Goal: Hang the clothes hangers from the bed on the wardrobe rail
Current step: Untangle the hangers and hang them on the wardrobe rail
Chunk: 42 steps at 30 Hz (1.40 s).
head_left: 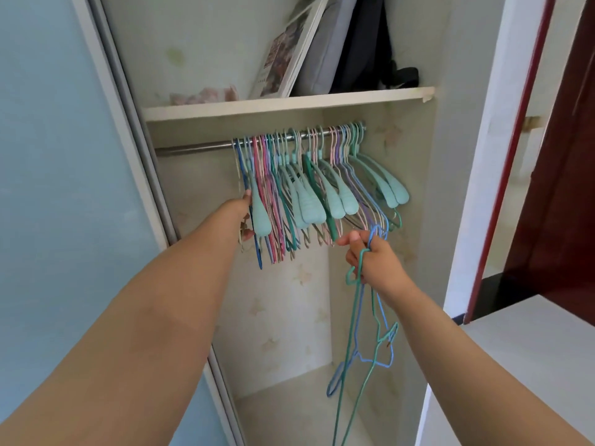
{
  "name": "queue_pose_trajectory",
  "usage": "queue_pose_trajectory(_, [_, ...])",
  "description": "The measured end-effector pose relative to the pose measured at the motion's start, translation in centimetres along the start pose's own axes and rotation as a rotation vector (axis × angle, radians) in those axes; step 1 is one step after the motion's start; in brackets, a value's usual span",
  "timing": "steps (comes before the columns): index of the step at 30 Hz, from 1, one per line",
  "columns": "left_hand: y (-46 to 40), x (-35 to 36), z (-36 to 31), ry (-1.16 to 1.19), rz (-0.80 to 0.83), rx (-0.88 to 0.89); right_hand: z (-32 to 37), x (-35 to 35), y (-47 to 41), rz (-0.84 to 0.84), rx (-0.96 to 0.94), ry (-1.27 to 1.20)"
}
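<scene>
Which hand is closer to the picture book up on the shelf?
Left. The left hand reaches up among the hung hangers, below and just left of the picture book. The right hand holds wire hangers lower down, farther away.

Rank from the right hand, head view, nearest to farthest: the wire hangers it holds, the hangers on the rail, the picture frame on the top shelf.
From the right hand:
1. Wire hangers: gripped in it, dangling below.
2. Hangers on the rail: just above and to its left.
3. Picture frame: on the shelf above the rail, leaning.
</scene>
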State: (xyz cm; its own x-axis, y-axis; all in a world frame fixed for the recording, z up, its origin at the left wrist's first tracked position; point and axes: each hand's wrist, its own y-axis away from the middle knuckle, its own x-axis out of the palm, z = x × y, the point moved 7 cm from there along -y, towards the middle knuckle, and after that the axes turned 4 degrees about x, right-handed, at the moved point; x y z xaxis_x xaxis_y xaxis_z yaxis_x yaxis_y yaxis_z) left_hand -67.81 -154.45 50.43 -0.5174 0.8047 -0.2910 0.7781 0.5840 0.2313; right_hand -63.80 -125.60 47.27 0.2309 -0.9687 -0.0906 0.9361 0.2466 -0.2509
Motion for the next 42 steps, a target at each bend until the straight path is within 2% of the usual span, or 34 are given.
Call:
queue_pose_trajectory(2, [0.0,0.6,0.6,-0.001,0.025,-0.003,-0.1,0.0,-0.1,-0.028,0.005,-0.017])
queue_pose_trajectory(5, [-0.1,0.4,0.3,-0.020,-0.042,0.054,-0.2,0.3,-0.4,-0.018,0.021,-0.016])
queue_pose_trajectory(9, [1.0,-0.7,-0.1,-0.119,-0.311,0.110,-0.4,0.7,-0.5,0.041,0.029,-0.106])
queue_pose_trajectory(10, [2.1,-1.1,-0.4,-0.141,-0.410,0.188,-0.4,0.8,-0.4,0.064,0.027,-0.132])
queue_pose_trajectory(12, [6.3,-1.3,-1.2,-0.101,-0.634,0.548,-0.2,0.9,0.1,0.125,0.022,-0.185])
queue_pose_trajectory(13, [8.9,-0.6,-1.3,-0.054,-0.698,0.754,-0.1,1.0,0.4,0.161,0.025,-0.217])
queue_pose_trajectory(14, [11.3,0.6,-1.2,-0.019,-0.671,0.891,-0.1,1.1,0.8,0.200,0.035,-0.252])
queue_pose_trajectory(15, [12.6,2.3,-0.8,-0.013,-0.542,0.941,-0.1,1.3,1.2,0.242,0.050,-0.293])
queue_pose_trajectory(16, [13.5,4.6,-0.3,-0.040,-0.336,0.903,-0.2,1.5,1.5,0.283,0.067,-0.333])
queue_pose_trajectory(18, [14.9,9.6,2.2,-0.160,0.151,0.684,-0.4,1.8,2.4,0.342,0.101,-0.355])
queue_pose_trajectory(20, [17.9,13.2,5.2,-0.255,0.517,0.519,-1.0,1.6,3.2,0.364,0.145,-0.297])
queue_pose_trajectory(22, [20.0,15.1,7.4,-0.185,0.689,0.473,-1.7,1.1,4.0,0.364,0.182,-0.257])
queue_pose_trajectory(23, [20.2,15.5,8.1,-0.136,0.685,0.494,-1.9,0.8,4.4,0.367,0.189,-0.255])
queue_pose_trajectory(28, [19.9,14.7,10.1,-0.111,0.349,0.604,-1.9,-2.3,6.8,0.354,0.209,-0.251])
queue_pose_trajectory(30, [20.7,14.4,10.4,-0.056,0.282,0.612,-2.0,-3.3,8.1,0.403,0.252,-0.281])
queue_pose_trajectory(33, [21.5,13.8,10.5,-0.101,0.122,0.681,-2.2,-4.2,9.9,0.419,0.279,-0.241])
queue_pose_trajectory(39, [20.9,10.7,13.5,0.023,-0.211,0.547,-4.3,-7.3,12.4,0.344,0.370,-0.062])
queue_pose_trajectory(42, [21.4,9.7,14.2,0.031,-0.283,0.517,-5.1,-8.6,13.2,0.334,0.377,-0.093])
